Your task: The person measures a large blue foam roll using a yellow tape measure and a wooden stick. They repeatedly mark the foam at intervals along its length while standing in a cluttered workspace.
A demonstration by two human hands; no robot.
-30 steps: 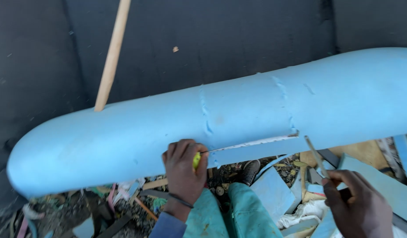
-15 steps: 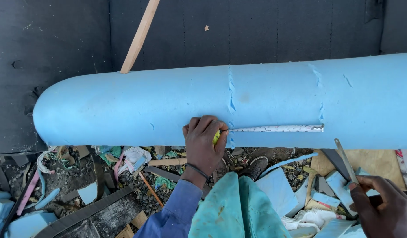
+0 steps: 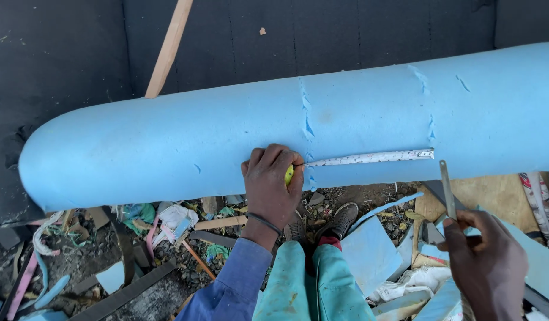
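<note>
A long foam roll (image 3: pixel 167 142) runs left to right across the middle. On its near side lies a tape measure (image 3: pixel 375 157), stretching right from the left hand (image 3: pixel 271 184). The right hand (image 3: pixel 488 261), near right, holds what seems a blade (image 3: pixel 447 190) just below the tape's end. A wooden stick (image 3: pixel 167 50) leans behind the roll, far left.

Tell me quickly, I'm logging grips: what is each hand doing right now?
Left hand: closed on a yellow tape measure case, pressed against the blue foam roll.
Right hand: closed on a thin metal blade.
</note>
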